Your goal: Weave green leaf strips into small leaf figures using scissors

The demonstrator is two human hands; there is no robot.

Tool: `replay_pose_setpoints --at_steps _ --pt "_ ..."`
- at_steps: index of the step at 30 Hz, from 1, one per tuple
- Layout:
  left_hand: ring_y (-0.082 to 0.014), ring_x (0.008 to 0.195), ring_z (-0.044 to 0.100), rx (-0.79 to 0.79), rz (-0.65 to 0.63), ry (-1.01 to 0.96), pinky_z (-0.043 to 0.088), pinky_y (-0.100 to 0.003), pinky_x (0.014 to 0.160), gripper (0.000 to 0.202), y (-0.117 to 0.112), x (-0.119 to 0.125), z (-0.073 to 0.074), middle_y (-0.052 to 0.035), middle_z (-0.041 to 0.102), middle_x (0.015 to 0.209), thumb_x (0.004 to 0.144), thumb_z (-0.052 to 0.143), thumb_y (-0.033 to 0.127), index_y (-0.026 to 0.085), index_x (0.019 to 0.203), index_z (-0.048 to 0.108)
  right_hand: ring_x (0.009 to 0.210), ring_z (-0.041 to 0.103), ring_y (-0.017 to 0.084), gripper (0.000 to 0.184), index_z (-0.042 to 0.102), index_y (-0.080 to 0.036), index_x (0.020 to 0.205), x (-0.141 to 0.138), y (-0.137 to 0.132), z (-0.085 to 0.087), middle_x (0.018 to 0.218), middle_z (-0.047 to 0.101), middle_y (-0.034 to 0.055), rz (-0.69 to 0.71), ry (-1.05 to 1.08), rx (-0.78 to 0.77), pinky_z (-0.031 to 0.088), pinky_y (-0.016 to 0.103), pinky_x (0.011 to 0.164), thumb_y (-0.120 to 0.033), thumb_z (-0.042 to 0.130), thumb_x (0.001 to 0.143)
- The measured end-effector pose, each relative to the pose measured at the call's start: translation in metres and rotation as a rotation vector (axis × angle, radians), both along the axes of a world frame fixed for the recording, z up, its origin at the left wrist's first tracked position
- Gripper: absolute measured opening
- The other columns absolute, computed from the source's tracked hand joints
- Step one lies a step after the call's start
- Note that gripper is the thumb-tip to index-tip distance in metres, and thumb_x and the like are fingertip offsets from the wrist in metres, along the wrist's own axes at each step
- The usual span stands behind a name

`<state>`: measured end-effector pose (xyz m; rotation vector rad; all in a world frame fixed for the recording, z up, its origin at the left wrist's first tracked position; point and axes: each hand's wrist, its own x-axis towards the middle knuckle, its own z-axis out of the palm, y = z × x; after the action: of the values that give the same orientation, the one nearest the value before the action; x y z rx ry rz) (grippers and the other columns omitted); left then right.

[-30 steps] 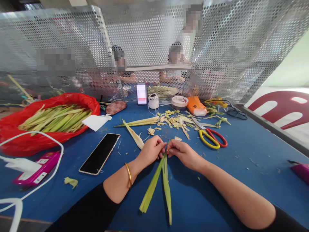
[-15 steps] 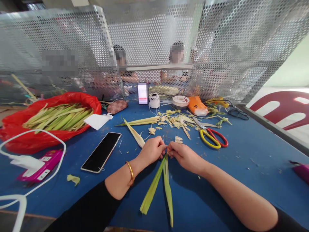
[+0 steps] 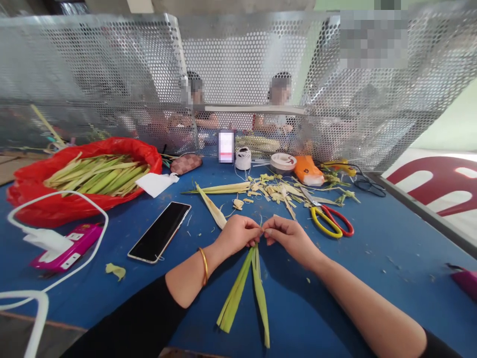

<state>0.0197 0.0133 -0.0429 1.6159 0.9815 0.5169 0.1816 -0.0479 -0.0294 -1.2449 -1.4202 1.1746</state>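
Note:
My left hand [image 3: 241, 231], with a gold bangle on its wrist, is closed around the gathered upper end of some green corn husk strips [image 3: 238, 293]. Below the fingers the strips spread into two legs that hang toward the table's near edge. My right hand [image 3: 286, 236] pinches close beside it, fingertips almost meeting the left ones. What the right fingers hold is too small to make out; a fine pale thread shows just above them. Behind my left hand lies a loose pale husk piece [image 3: 211, 208].
Scissors [image 3: 328, 219] lie right of my hands, a phone [image 3: 160, 232] left. Husk scraps [image 3: 276, 191] and a thread spool [image 3: 243, 159] are behind. A red bag [image 3: 26, 199] of husks and a purple power strip [image 3: 84, 243] stand left. Perforated metal panels [image 3: 238, 59] separate other people.
The view has shifted slightly, so the table's things appear a little further right. My right hand has drawn its fingertips slightly away from the husk strips' top. The left hand keeps its hold.

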Motion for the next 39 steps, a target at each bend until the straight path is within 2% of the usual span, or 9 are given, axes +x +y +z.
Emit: replay_pose_setpoints --at_steps 7,12,14,18,23,27,31,34,39 --pt "-0.0120 0.057 0.058 0.113 -0.139 0.038 0.045 -0.022 0.057 0.018 -0.002 -0.002 0.006 0.0006 0.065 0.061 0.075 0.054 0.019 0.017 0.067 0.070 0.059 0.059 0.011 0.021 0.066 -0.016 0.078 -0.002 0.001 -0.004 0.067 0.064 -0.0002 -0.072 0.218 -0.108 0.046 0.026 0.061 -0.035 0.072 0.071" --pt "-0.0145 0.064 0.060 0.189 -0.195 0.108 0.044 -0.022 0.061 0.018 -0.003 -0.003 0.009 -0.0001 0.069 0.066 0.073 0.060 0.027 0.016 0.074 0.074 0.057 0.058 0.010 0.020 0.067 -0.016 0.078 -0.003 0.001 -0.004 0.068 0.067 0.0005 -0.093 0.283 -0.141 0.045 0.024 0.059 -0.033 0.072 0.070" --pt "-0.0138 0.061 0.059 0.201 -0.179 0.121 0.043 -0.022 0.058 0.022 -0.003 -0.003 0.008 -0.0004 0.068 0.064 0.075 0.058 0.030 0.015 0.074 0.074 0.059 0.060 0.010 0.021 0.068 -0.016 0.086 0.000 0.002 -0.004 0.079 0.070 0.0027 -0.101 0.287 -0.137 0.045 0.025 0.060 -0.032 0.070 0.072" --pt "-0.0118 0.055 0.055 0.085 -0.115 0.035 0.043 -0.022 0.056 0.023 -0.003 -0.001 0.008 -0.0006 0.064 0.061 0.075 0.055 0.028 0.015 0.077 0.074 0.059 0.060 0.011 0.026 0.068 -0.020 0.101 0.013 0.007 -0.004 0.098 0.069 0.0047 -0.197 0.075 0.013 0.045 0.028 0.060 -0.029 0.061 0.078" --pt "-0.0099 0.051 0.048 0.061 -0.106 0.007 0.037 -0.022 0.052 0.023 -0.003 0.000 0.012 0.0014 0.058 0.055 0.075 0.057 0.030 0.014 0.067 0.071 0.067 0.057 0.015 0.015 0.072 -0.022 0.092 0.019 0.005 -0.004 0.085 0.061 0.0030 -0.028 -0.401 0.271 0.044 0.028 0.062 -0.023 0.062 0.080" --pt "-0.0085 0.048 0.041 0.115 -0.054 0.054 0.030 -0.022 0.049 0.026 -0.003 -0.001 0.012 0.0032 0.052 0.049 0.076 0.057 0.031 0.015 0.059 0.067 0.073 0.057 0.015 0.011 0.068 -0.021 0.077 0.015 0.001 -0.002 0.080 0.057 0.0019 -0.035 -0.605 0.380 0.043 0.026 0.066 -0.020 0.061 0.085" --pt "-0.0081 0.048 0.042 0.030 -0.003 -0.020 0.030 -0.022 0.048 0.023 -0.001 -0.002 0.009 0.0004 0.063 0.059 0.074 0.061 0.034 0.014 0.071 0.072 0.072 0.056 0.014 0.013 0.063 -0.020 0.077 0.015 -0.001 0.002 0.083 0.056 0.0020 -0.052 -0.677 0.413 0.042 0.026 0.066 -0.019 0.056 0.088" --pt "-0.0070 0.047 0.042 -0.074 0.029 -0.094 0.031 -0.022 0.047 0.022 0.001 -0.002 0.008 -0.0009 0.066 0.065 0.069 0.067 0.033 0.014 0.080 0.073 0.069 0.054 0.013 0.010 0.060 -0.020 0.077 0.015 -0.004 0.007 0.082 0.057 0.0013 0.009 -0.665 0.391 0.040 0.025 0.062 -0.018 0.056 0.086" --pt "-0.0055 0.045 0.041 -0.120 0.056 -0.129 0.031 -0.021 0.047 0.017 0.002 -0.002 0.010 0.0031 0.059 0.056 0.063 0.072 0.027 0.014 0.073 0.070 0.057 0.049 0.011 0.008 0.058 -0.020 0.074 0.013 -0.007 0.010 0.063 0.054 -0.0035 0.169 -0.538 0.184 0.037 0.023 0.054 -0.018 0.055 0.082"
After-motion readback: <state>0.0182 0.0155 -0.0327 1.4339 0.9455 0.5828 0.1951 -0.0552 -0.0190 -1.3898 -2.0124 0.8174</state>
